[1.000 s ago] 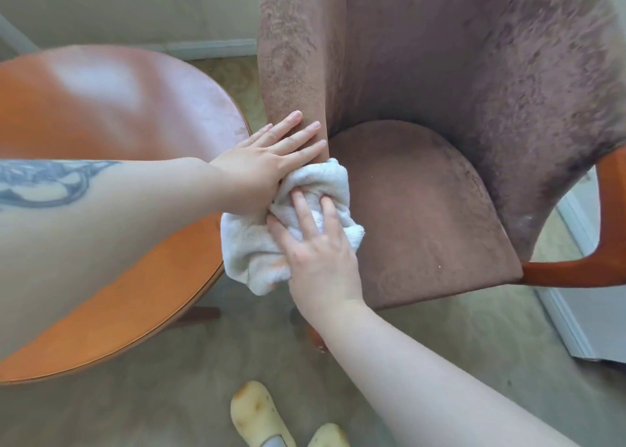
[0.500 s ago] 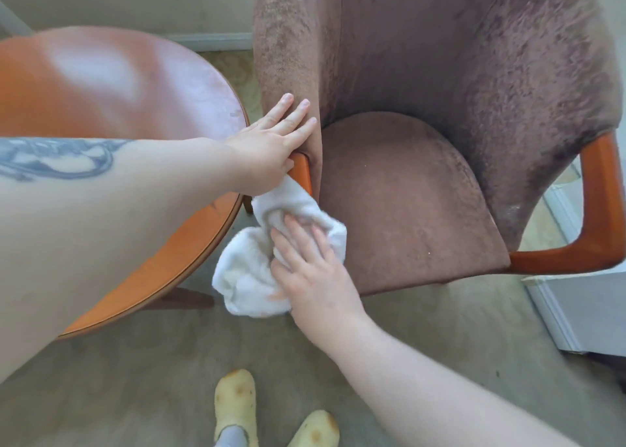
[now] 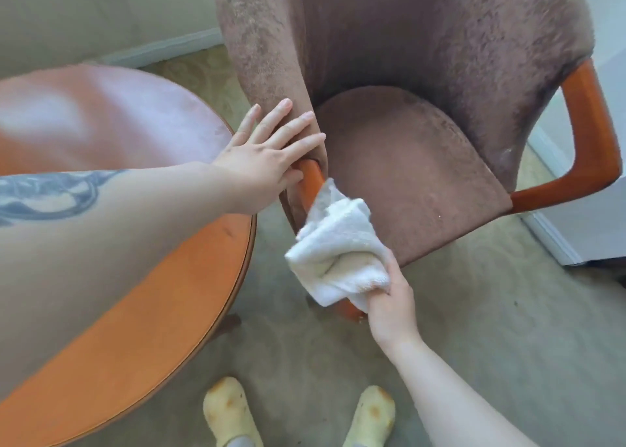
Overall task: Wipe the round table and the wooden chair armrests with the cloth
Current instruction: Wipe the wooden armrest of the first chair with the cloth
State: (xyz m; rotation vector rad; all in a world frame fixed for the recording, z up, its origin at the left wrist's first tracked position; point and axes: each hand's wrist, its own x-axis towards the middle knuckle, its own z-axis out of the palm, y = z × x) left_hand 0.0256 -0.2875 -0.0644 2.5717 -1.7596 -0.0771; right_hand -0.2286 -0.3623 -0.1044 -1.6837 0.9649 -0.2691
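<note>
A white cloth (image 3: pixel 338 246) is wrapped around the lower part of the chair's left wooden armrest (image 3: pixel 311 178). My right hand (image 3: pixel 389 297) grips the cloth from below, its fingers hidden inside the folds. My left hand (image 3: pixel 267 151) rests flat, fingers spread, on the brown upholstered side of the chair just above the armrest. The round orange wooden table (image 3: pixel 142 277) stands at the left, partly under my left forearm. The right wooden armrest (image 3: pixel 589 131) curves at the far right, untouched.
The brown upholstered chair seat (image 3: pixel 406 175) fills the middle. Beige carpet (image 3: pixel 474 328) covers the floor. My two feet in yellow slippers (image 3: pixel 230 409) stand at the bottom edge. A white baseboard (image 3: pixel 548 236) and wall run along the right.
My right hand has slid the cloth down the left armrest toward its foot and now grips it from below. My left hand has stayed on the chair's side.
</note>
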